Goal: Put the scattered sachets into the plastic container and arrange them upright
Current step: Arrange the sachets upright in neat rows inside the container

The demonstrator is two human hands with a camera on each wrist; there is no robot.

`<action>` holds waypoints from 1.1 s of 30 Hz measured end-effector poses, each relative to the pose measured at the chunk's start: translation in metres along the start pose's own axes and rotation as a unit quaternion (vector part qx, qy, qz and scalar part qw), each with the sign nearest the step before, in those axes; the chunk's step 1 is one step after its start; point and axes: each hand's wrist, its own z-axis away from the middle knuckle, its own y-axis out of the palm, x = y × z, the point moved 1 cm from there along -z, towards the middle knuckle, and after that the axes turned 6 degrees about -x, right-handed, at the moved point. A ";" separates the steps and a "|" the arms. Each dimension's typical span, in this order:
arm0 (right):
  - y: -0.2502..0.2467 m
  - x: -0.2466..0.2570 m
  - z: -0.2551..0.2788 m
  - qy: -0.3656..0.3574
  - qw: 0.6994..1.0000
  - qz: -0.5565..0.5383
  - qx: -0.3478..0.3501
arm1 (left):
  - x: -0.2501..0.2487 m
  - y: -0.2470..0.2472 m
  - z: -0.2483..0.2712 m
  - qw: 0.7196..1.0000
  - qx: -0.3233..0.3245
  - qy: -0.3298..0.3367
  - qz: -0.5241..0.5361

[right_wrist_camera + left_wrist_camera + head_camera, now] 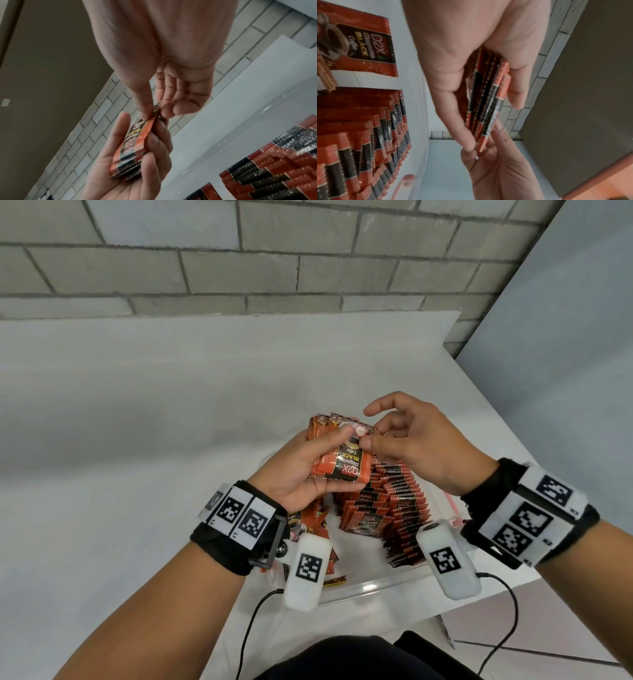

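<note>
White table (137, 440); left hand (294, 474) grips sachets (342, 463), right hand (421, 446) fingers pinch top corner

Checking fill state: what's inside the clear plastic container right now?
Inside the clear plastic container: rows of red-and-black coffee sachets standing on edge, with a few loose ones at its left. Both wrists and the held stack of sachets cover the rest.
</note>
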 end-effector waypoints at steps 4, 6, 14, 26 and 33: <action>0.001 -0.004 0.004 0.039 0.997 -0.051 -0.047 | 0.001 0.003 0.001 0.999 -0.036 0.023 0.024; 0.006 -0.008 0.008 0.067 0.996 -0.054 -0.031 | 0.002 0.005 0.000 0.998 -0.043 0.036 0.026; 0.005 -0.006 0.010 0.034 0.996 -0.061 -0.054 | 0.000 0.007 0.000 0.998 -0.048 0.034 -0.002; -0.005 -0.012 0.015 0.150 0.956 -0.251 -0.013 | 0.003 0.001 -0.001 0.995 -0.068 0.074 0.012; -0.017 -0.012 0.024 0.091 0.991 -0.090 -0.025 | -0.001 -0.009 -0.003 0.984 -0.149 0.090 0.022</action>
